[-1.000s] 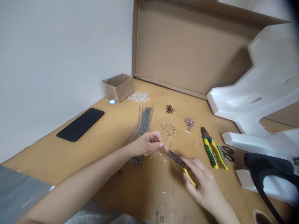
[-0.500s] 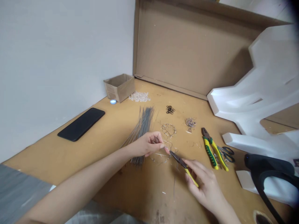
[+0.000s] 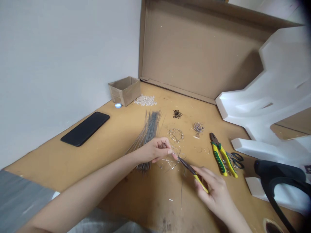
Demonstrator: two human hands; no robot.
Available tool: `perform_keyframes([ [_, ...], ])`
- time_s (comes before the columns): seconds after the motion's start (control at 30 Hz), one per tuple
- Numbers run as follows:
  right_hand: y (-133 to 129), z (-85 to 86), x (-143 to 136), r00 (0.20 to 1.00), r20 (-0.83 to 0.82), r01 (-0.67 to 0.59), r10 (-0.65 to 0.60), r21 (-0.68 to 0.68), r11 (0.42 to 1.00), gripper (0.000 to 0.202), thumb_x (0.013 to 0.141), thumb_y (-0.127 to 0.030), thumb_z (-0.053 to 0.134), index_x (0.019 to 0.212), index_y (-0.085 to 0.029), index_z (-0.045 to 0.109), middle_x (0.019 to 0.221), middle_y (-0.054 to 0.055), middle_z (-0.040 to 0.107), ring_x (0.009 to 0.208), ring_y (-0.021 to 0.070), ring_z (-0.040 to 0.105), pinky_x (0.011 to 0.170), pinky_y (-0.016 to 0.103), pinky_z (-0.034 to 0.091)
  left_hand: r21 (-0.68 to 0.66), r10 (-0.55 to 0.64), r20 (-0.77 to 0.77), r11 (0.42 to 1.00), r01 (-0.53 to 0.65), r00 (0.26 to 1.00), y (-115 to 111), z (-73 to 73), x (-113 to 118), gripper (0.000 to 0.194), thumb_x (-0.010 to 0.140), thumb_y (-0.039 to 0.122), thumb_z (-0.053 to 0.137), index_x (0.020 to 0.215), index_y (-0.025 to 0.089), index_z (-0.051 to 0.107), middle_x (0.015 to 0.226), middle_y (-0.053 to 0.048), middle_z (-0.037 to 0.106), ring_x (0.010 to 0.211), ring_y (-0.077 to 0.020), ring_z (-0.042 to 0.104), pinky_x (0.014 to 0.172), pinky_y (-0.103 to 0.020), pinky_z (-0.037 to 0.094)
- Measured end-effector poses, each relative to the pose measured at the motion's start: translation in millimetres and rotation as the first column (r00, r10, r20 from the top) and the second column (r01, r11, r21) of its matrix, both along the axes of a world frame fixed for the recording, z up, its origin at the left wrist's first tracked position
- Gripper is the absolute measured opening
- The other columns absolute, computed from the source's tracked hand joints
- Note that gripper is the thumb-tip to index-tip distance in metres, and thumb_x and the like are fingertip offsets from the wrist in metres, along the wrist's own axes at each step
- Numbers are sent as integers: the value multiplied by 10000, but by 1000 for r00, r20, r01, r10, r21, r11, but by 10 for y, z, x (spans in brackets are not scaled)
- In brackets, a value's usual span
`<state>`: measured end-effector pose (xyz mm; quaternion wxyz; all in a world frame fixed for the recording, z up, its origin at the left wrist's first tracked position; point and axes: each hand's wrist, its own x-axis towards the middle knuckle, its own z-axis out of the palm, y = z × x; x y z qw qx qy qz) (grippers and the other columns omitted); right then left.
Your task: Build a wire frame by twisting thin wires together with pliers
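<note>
My left hand (image 3: 160,150) is closed in a pinch on a thin piece of wire, most of it hidden by the fingers. Around the yellow handles of a pair of needle-nose pliers (image 3: 187,165) is my right hand (image 3: 213,191). The dark jaws of the pliers point left and meet the left fingertips at the wire. Beneath the left forearm lies a bundle of straight grey wires (image 3: 152,124). Bent wire loops (image 3: 176,135) are scattered on the table just beyond and below the hands.
Green-and-yellow pliers (image 3: 221,155) and scissors (image 3: 236,160) lie at right, near white foam (image 3: 243,110). Farther back are black rings (image 3: 177,114), a ring pile (image 3: 198,127), clear small pieces (image 3: 145,100) and a cardboard box (image 3: 131,91). A black phone (image 3: 85,129) lies left.
Both hands and the pliers sit very slightly farther right in the picture. The grip on the pliers and the pinch on the wire look the same.
</note>
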<state>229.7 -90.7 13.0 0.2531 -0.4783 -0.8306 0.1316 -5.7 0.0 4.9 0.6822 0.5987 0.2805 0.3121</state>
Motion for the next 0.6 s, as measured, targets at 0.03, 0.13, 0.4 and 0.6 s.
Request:
perform_keyframes([
  [0.03,14,4,7,1000,-16,8,-9,-44,999,296,795,-170,458,1076,-162,553,855,85,637,674,153,609,604,256,498,-6,-7,-7,1000,7,1000,8,-4,1,154,799,262,501,744,147,415,853,-85,688,263,19,285,307,-149,187],
  [0.13,54,39,33,999,-41,17,-22,-118,993,268,805,-201,455,1036,-160,583,856,83,646,715,165,618,624,254,504,-19,-30,-19,999,29,999,36,-26,-1,140,805,261,485,753,141,435,845,-74,688,271,22,279,342,-155,227],
  [0.4,54,141,11,1000,13,-19,20,-56,998,300,781,-198,472,1061,-164,574,879,81,647,635,142,603,587,251,502,0,-46,-141,999,46,989,19,-9,4,145,769,275,500,748,132,500,764,-12,643,300,6,352,334,-150,257],
  [0.6,42,307,-76,975,219,-40,34,22,999,301,771,-179,462,1052,-155,567,948,120,631,826,201,613,719,327,506,48,0,-243,999,12,970,-49,12,33,145,748,234,487,703,119,563,589,38,532,343,-8,355,348,-134,307],
])
